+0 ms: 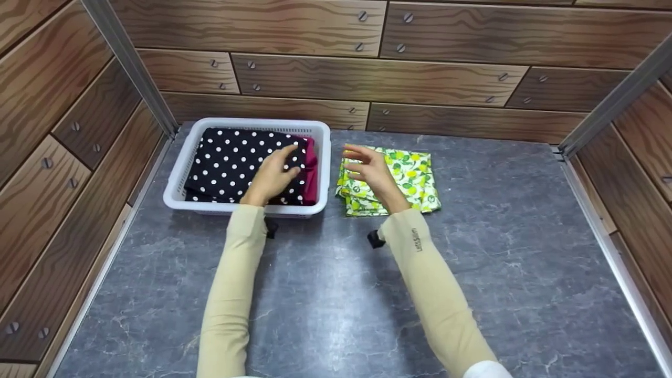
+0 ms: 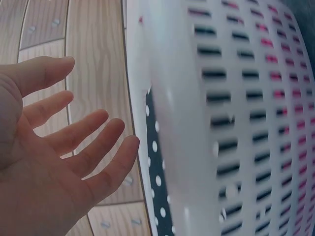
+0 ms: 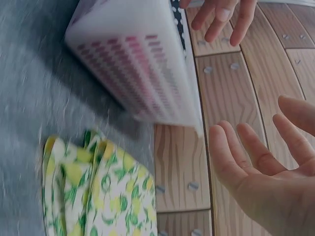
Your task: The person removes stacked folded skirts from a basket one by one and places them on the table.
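Note:
A white plastic basket (image 1: 325,157) holds folded black cloth with white dots (image 1: 231,160), lying over a crimson cloth (image 1: 311,184). My left hand (image 1: 274,174) hovers above the dotted cloth near the basket's front right; its fingers are spread and hold nothing. To the right of the basket lies a folded cloth with a lemon print (image 1: 412,173). Over that cloth's left part is my right hand (image 1: 371,170), its fingers loosely extended and pointing left, with nothing in them. The right wrist view shows a gap between the right hand (image 3: 268,172) and the lemon cloth (image 3: 120,191).
The basket and the lemon cloth stand on a dark grey marbled surface (image 1: 325,294). Wood-patterned panels (image 1: 315,79) rise behind and on both sides, with metal posts (image 1: 131,63) at the corners.

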Tool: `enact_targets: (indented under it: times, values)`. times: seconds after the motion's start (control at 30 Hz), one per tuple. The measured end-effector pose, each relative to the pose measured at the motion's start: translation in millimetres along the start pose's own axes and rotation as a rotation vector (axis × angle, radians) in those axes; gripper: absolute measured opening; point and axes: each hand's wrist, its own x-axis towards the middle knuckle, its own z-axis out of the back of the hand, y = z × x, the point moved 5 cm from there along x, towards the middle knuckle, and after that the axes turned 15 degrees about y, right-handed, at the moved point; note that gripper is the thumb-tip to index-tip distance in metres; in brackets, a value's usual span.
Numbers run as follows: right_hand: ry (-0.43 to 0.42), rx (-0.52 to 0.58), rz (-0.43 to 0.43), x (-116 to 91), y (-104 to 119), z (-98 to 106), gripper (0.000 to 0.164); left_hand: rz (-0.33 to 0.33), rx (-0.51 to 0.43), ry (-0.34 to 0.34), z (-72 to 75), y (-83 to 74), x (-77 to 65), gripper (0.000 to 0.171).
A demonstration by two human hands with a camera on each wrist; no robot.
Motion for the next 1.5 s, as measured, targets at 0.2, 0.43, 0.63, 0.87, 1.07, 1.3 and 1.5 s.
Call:
enact_targets:
  times: [0.2, 0.43, 0.63, 0.87, 1.07, 1.3, 1.5]
  values:
    - [0.018, 0.050, -0.018, 12.4, 0.5, -26.1, 0.046, 0.041, 0.004, -0.025, 12.9, 14.1, -9.2, 0.057]
    - [0.028, 0.118, -0.042, 24.5, -4.7, -52.4, 0.046, 0.074, 0.009, -0.032, 24.3, 26.9, -18.4, 0.058]
    - [0.071, 0.158, -0.082, 36.7, -14.2, -75.5, 0.047, 0.108, 0.005, -0.042, 32.8, 40.1, -28.4, 0.056]
    - [0.088, 0.108, -0.146, 37.4, -25.0, -83.6, 0.048, 0.141, 0.007, -0.032, 37.3, 53.1, -34.5, 0.057]
    - [0.089, 0.078, -0.181, 41.4, -25.9, -89.2, 0.049, 0.160, 0.005, -0.045, 51.6, 62.9, -39.8, 0.056]
    - [0.098, 0.027, -0.227, 46.9, -24.5, -95.1, 0.052, 0.205, 0.016, -0.038, 62.7, 75.5, -43.1, 0.058]
    - [0.075, -0.014, -0.235, 50.5, -25.7, -96.1, 0.052, 0.257, 0.026, -0.046, 70.8, 89.7, -43.1, 0.057]
